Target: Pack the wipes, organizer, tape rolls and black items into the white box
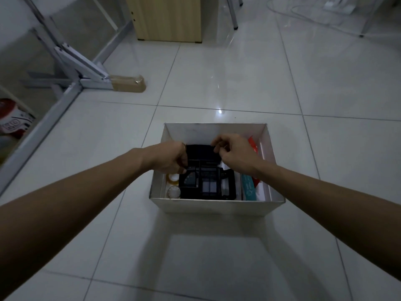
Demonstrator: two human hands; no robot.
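Observation:
The white box (214, 207) stands open on the tiled floor. Inside, a black mesh organizer (207, 183) fills the middle. Two clear tape rolls (173, 185) lie along the left wall. A teal wipes pack (249, 187) and a red pack (253, 143) stand against the right wall. Over the far half of the box both hands hold a black item (200, 154). My left hand (173, 158) grips its left edge. My right hand (230, 152) pinches its upper right corner.
A metal frame leg (71, 68) with a brown taped block (128, 83) stands at the left. A wooden cabinet (167, 18) is at the back. White cables (303, 14) trail at the far right. A red and white package (13, 120) sits at the left edge.

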